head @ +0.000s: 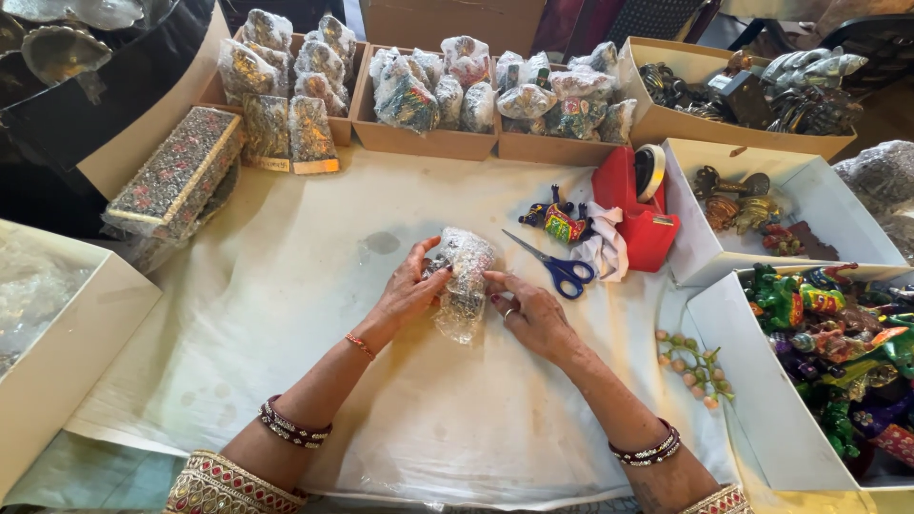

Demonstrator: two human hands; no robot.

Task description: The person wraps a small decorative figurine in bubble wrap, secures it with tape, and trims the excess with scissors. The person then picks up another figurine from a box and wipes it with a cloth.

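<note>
You are mid-wrap: your left hand (411, 286) and right hand (529, 314) both grip the clear bubble-wrapped figurine bundle (464, 282) on the white-clothed tabletop (286, 314). Sealing seems next; the red tape dispenser (640, 209) stands near.

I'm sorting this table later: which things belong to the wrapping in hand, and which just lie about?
In hand:
left hand
right hand
bubble-wrapped bundle
blue-handled scissors
red tape dispenser

Lying about:
painted elephant figure
bead sprig
ornate long box
</note>
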